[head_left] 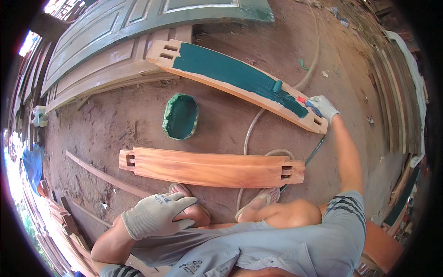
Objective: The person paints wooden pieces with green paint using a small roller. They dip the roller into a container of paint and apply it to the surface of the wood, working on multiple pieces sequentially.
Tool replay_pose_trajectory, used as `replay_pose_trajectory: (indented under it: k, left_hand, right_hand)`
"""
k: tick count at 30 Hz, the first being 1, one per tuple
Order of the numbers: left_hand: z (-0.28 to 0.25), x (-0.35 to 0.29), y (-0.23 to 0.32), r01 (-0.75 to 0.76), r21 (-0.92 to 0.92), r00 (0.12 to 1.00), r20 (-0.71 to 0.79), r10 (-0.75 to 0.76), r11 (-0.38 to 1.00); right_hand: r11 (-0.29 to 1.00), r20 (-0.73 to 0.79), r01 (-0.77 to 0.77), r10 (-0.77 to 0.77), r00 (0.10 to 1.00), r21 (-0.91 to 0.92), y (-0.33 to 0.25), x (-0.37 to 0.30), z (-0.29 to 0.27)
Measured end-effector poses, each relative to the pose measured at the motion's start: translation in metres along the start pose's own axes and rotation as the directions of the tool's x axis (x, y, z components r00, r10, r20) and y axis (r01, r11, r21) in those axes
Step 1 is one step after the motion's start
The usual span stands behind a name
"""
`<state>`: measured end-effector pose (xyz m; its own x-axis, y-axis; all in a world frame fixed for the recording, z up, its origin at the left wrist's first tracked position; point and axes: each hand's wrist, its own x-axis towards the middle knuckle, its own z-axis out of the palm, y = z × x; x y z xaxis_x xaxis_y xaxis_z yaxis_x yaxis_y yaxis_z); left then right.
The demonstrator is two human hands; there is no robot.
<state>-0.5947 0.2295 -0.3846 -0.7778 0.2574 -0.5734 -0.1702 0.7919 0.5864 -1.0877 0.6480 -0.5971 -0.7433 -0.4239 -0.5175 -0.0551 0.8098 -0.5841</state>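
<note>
My right hand (324, 107), in a pale work glove, is closed round the handle of a small paint roller (277, 87). The roller's green sleeve rests on a long wooden board (249, 94) with slots cut near both ends. Dark green paint covers most of its upper face; bare wood shows at the ends and along the edges. My gloved left hand (160, 215) hangs over my left knee, fingers apart, holding nothing. Between the board and my feet lies an unpainted reddish wooden piece (207, 168) with notched ends. A cut-open container (195, 121) of green paint stands left of centre.
Panelled doors (152, 14), one greenish and one bare wood, lie at the far left. A clear hose (249, 134) loops over the dirt floor, passing under the board. A thin wooden strip (106, 174) lies at the left. Stacked planks (392, 97) line the right side.
</note>
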Motion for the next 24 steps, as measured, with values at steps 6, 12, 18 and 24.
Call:
replay_pose_trajectory:
  k: [6,12,18,24]
  left_hand:
    - [-0.004,0.006,0.005,0.058,0.066,0.995,0.077,-0.063,0.996]
    - [0.002,0.012,0.005,0.031,0.067,0.999,0.019,-0.032,0.997]
    - [-0.006,0.023,0.022,0.077,0.034,0.997,-0.030,-0.076,0.996]
    - [-0.009,0.031,0.019,0.088,0.029,0.995,0.051,-0.090,0.996]
  right_hand:
    - [0.994,0.011,0.097,-0.096,0.995,-0.046,0.033,-0.026,-0.028]
    - [0.901,-0.017,0.427,-0.429,0.903,-0.076,-0.066,0.040,0.026]
    - [0.881,-0.069,0.444,-0.460,0.885,-0.165,-0.145,0.092,0.069]
    - [0.911,-0.056,0.378,-0.391,0.919,-0.165,-0.098,0.085,0.056]
